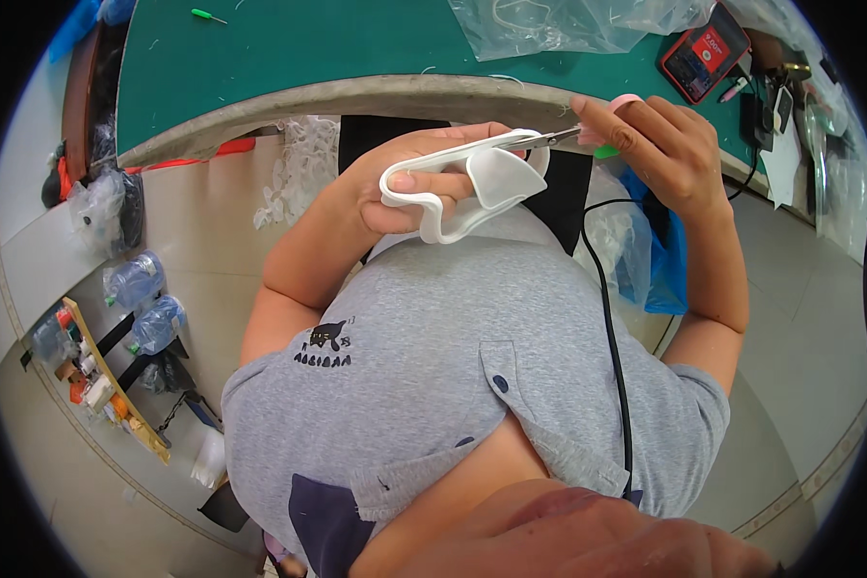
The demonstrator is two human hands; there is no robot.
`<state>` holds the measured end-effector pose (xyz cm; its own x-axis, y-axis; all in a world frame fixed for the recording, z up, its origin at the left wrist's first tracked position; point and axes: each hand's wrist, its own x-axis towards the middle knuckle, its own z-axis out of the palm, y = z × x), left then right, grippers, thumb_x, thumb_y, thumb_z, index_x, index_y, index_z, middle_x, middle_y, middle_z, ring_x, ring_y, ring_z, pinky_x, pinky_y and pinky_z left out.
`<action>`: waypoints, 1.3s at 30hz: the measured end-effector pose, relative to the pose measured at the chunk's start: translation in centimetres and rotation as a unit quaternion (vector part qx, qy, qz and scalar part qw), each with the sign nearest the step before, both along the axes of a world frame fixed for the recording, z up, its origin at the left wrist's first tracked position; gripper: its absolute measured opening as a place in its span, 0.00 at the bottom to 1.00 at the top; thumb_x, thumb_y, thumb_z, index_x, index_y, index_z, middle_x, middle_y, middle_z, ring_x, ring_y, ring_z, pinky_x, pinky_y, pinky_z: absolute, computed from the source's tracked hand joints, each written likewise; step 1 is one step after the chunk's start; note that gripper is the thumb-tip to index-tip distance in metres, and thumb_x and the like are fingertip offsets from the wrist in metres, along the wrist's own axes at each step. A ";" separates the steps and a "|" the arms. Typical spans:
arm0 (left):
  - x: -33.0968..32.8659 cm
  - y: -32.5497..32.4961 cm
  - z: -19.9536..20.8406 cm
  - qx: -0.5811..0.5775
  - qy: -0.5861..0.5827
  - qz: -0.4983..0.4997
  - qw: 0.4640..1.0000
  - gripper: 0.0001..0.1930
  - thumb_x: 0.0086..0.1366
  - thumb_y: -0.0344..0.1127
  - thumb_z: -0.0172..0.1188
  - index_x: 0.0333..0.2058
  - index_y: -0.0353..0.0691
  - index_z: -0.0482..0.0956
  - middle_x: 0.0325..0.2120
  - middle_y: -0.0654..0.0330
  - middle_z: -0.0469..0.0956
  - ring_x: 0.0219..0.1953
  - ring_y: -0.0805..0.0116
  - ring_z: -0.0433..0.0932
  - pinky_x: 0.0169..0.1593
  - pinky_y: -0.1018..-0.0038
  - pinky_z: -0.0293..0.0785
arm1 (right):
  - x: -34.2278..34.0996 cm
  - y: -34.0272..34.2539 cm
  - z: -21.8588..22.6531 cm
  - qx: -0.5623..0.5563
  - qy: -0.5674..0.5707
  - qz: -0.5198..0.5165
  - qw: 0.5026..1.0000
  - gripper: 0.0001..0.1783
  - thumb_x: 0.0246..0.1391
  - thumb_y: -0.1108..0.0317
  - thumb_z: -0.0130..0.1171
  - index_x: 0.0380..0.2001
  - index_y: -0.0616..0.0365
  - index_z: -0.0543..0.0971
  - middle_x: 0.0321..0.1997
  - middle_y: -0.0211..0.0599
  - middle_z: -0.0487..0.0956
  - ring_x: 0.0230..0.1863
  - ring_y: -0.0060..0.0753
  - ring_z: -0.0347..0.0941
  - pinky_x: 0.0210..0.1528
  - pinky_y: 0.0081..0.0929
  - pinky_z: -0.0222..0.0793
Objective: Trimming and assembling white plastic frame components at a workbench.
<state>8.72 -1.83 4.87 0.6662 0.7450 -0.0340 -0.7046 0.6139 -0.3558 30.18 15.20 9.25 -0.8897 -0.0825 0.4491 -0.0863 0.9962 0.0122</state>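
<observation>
Nearest my remote viewpoint, the wearer's grey shirt (433,289) fills the lower field, with a black cable (615,337) running along it. Beyond it, the left hand (390,173) grips a white looped piece (504,181), fingers threaded through its opening; the piece is held in the air before the surface's near edge. The right hand (679,144) is closed around the pink handles of small scissors (563,136), whose blades reach to the loop's far-right rim; I cannot tell whether they touch it. In my judgement, good cutting here calls for a firm left grip, fingers clear of the blade line, and short snips with the tips laid flush along the rim, lest the broad pad be nicked. Farther out, the green surface (299,53) bears a clear plastic bag (559,31), a red-and-black device (705,53) and, farthest left, a small green-handled tool (205,15).
</observation>
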 end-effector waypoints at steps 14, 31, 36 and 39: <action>0.2 0.2 1.8 -0.081 0.212 0.046 0.973 0.15 0.67 0.26 0.41 0.52 0.31 0.59 0.41 0.48 0.72 0.09 0.82 0.70 0.22 0.89 0.77 | -1.6 -1.4 -1.1 -0.014 0.031 0.001 0.999 0.29 0.32 0.70 0.64 0.46 0.54 0.79 0.22 0.26 0.72 0.20 0.21 0.66 0.19 0.19 0.59; -2.9 -1.3 1.9 0.097 0.807 0.238 0.532 0.11 0.69 0.37 0.48 0.32 0.38 0.73 0.20 0.66 0.70 0.20 0.85 0.67 0.23 0.86 0.62 | 1.4 1.1 -2.8 -0.185 -0.090 -0.158 0.966 0.20 0.37 0.75 0.65 0.39 0.53 0.79 0.29 0.34 0.78 0.27 0.34 0.76 0.30 0.26 0.71; -5.6 -2.3 0.9 0.144 0.667 0.255 0.685 0.18 0.69 0.47 0.48 0.36 0.35 0.73 0.21 0.65 0.73 0.23 0.81 0.70 0.30 0.83 0.67 | 3.6 3.4 -4.4 -0.199 -0.223 -0.285 0.911 0.14 0.42 0.74 0.62 0.37 0.57 0.77 0.27 0.40 0.77 0.28 0.40 0.75 0.31 0.32 0.68; -3.8 -1.9 1.7 0.139 0.656 0.246 0.700 0.16 0.67 0.43 0.53 0.41 0.34 0.72 0.27 0.63 0.76 0.31 0.78 0.75 0.39 0.81 0.71 | 3.5 4.5 -4.1 -0.240 -0.216 -0.329 0.887 0.17 0.43 0.74 0.61 0.41 0.56 0.76 0.26 0.42 0.77 0.30 0.43 0.75 0.32 0.33 0.68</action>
